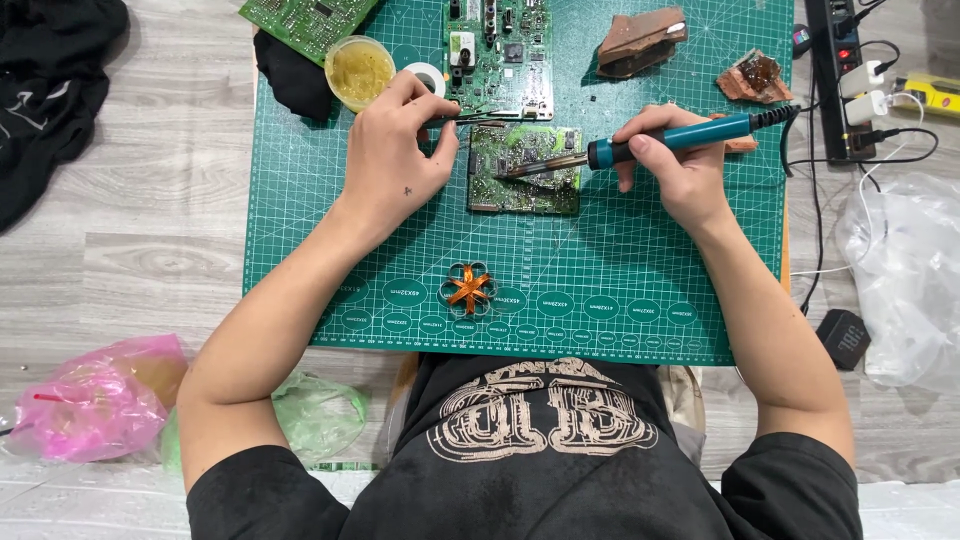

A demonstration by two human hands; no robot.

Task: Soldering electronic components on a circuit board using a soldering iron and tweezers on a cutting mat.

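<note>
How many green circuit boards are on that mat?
3: a small circuit board under the soldering iron, a larger one behind it, another at the mat's top-left corner, cut off.

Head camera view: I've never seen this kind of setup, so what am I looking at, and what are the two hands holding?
There is no machine here. A camera worn on a person's head looks down at their own bare hands over a green cutting mat on a grey wood-look surface. The right hand grips a teal-handled soldering iron, its tip on a small green circuit board. The left hand pinches thin metal tweezers at that board's top edge. Also on the mat: a larger circuit board, a tub of yellowish paste and an orange-and-silver coil bundle. A power strip lies to the right.
</note>
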